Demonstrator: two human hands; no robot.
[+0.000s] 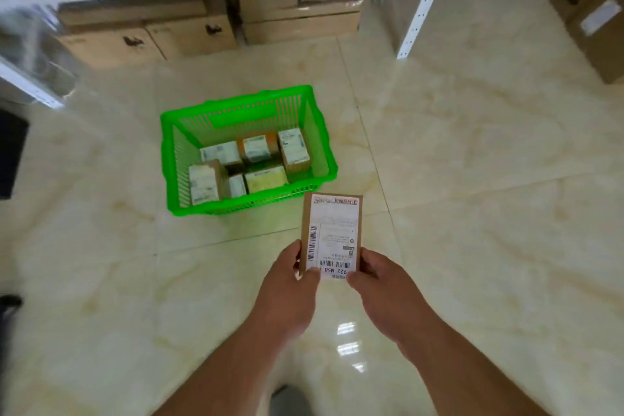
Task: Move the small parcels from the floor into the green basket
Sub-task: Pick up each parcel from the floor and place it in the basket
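Your left hand (290,284) and right hand (381,287) clamp one parcel (332,235); green basket (236,105) holds several; floor (472,179) shows none.

Both hands forward, gripping one small parcel (332,236) between them.

Left hand (290,290) thumb on top at near left corner, fingers (297,255) curled along the edge; right hand (385,290) pinching near right corner. Bare forearms extended, converging from below.
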